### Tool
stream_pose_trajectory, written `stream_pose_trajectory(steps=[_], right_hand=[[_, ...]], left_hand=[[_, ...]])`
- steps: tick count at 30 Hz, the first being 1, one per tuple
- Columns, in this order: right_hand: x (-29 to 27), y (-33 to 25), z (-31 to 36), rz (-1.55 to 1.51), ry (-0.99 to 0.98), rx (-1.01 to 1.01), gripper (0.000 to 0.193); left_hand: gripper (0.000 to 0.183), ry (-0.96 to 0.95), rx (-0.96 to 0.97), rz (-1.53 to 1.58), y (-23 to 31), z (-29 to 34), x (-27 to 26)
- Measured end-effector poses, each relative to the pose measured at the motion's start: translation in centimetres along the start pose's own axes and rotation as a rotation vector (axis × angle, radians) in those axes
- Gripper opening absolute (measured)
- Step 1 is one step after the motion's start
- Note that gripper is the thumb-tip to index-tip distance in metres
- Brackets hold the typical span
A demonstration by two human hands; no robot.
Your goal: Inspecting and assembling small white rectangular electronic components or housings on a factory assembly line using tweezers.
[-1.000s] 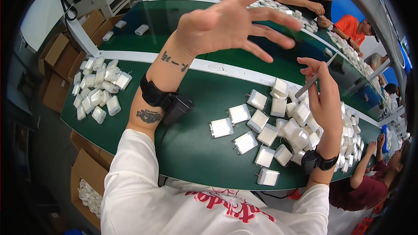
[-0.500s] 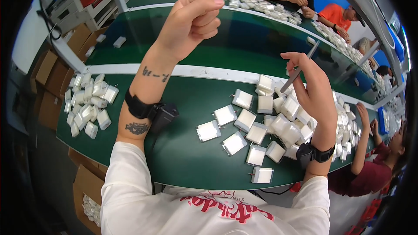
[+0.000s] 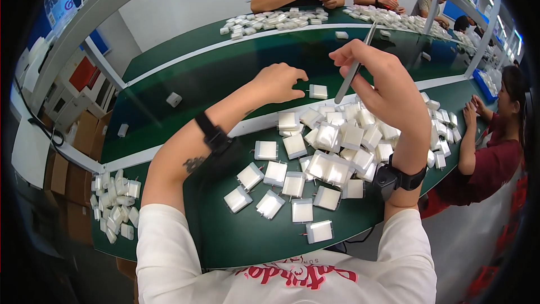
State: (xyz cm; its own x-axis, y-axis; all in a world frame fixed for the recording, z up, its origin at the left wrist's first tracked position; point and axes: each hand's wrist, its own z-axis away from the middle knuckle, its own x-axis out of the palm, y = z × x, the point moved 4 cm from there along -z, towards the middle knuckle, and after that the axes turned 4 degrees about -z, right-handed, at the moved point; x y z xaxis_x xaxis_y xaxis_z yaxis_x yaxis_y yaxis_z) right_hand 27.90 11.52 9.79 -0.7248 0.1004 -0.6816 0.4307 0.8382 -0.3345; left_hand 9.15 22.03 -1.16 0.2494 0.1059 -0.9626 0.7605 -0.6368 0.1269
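Note:
My left hand (image 3: 278, 83) is over the dark green strip beyond the white rail. Its thumb and forefinger are curved and apart, with nothing seen between them. Just right of the fingertips, not visibly touched, lies a small white rectangular block (image 3: 318, 91) with a short lead at one end. In my right hand (image 3: 378, 76) is a pair of metal tweezers (image 3: 355, 67), slanting with one end up and the other down to the left. Below it spreads a pile of similar white blocks (image 3: 352, 137) in clear wrapping, several lying singly at its near left edge.
A second heap of white blocks (image 3: 115, 200) lies at the table's left end. The white rail (image 3: 253, 125) divides table from strip. Across sit people by more blocks (image 3: 275, 21); another person (image 3: 484, 141) sits at right. Cardboard boxes (image 3: 76, 191) stand left.
The view has turned to the left and up. My left hand has gone from closed to spread fingers and reached right, near a block on the strip. The right hand still holds the tweezers.

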Motion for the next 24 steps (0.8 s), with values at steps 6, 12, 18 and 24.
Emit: stream_pose_trajectory(steps=[6,12,18,24], right_hand=[[-0.4,0.5,0.1,0.046,0.040,-0.002,0.021],[-0.2,0.2,0.1,-0.017,0.055,0.025,0.017],[1.4,-1.8,-0.7,-0.001,0.131,-0.090,0.046],[5.9,-4.6,-0.9,-0.340,0.083,-0.242,0.049]], left_hand=[[0.062,-0.374,0.061,-0.184,0.9,-5.6,5.8],[0.041,-0.296,0.000,0.137,-0.2,-3.9,3.8],[0.040,0.126,-0.097,1.429,3.7,6.5,-7.1],[0.048,0.343,0.010,1.461,6.6,14.1,-8.4]])
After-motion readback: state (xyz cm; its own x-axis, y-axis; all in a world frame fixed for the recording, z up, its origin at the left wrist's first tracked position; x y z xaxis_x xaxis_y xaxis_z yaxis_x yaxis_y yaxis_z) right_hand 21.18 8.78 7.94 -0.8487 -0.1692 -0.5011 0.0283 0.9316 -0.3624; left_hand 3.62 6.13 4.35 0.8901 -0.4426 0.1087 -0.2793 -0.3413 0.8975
